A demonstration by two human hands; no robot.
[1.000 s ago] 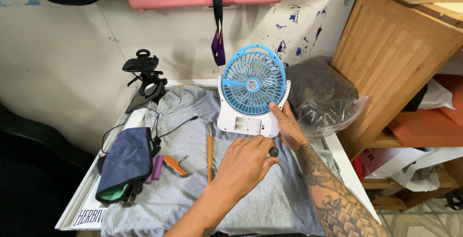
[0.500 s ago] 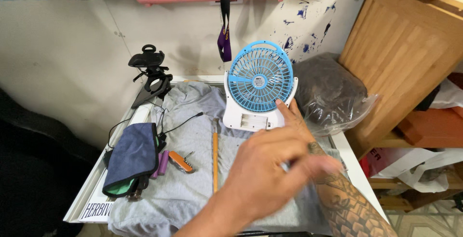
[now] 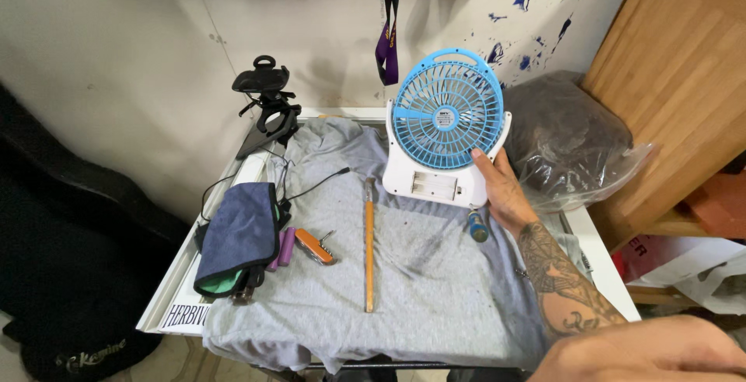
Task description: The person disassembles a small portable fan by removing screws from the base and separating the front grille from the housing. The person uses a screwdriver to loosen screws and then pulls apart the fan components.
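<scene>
A small blue and white table fan (image 3: 444, 129) stands upright at the back of a grey cloth (image 3: 420, 273) spread over a white tray table (image 3: 180, 261). My right hand (image 3: 501, 188), on a tattooed forearm, grips the fan's lower right side, thumb on the front. A short blue-handled screwdriver (image 3: 477, 228) lies just below that hand. My left hand (image 3: 645, 349) shows only as a blurred shape at the bottom right corner, away from the fan; its fingers cannot be made out.
A long orange-handled tool (image 3: 369, 250) lies mid-cloth. Left of it are an orange pocket knife (image 3: 315, 246), purple cylinders (image 3: 284, 248), a blue pouch (image 3: 237, 234) and a black clamp mount (image 3: 268, 106). A plastic bag of dark material (image 3: 563, 149) and a wooden cabinet (image 3: 676, 79) stand to the right.
My left hand has pulled back from the fan's base toward the bottom right corner. The right hand has stayed on the fan's side. The blue-handled screwdriver now lies uncovered on the cloth.
</scene>
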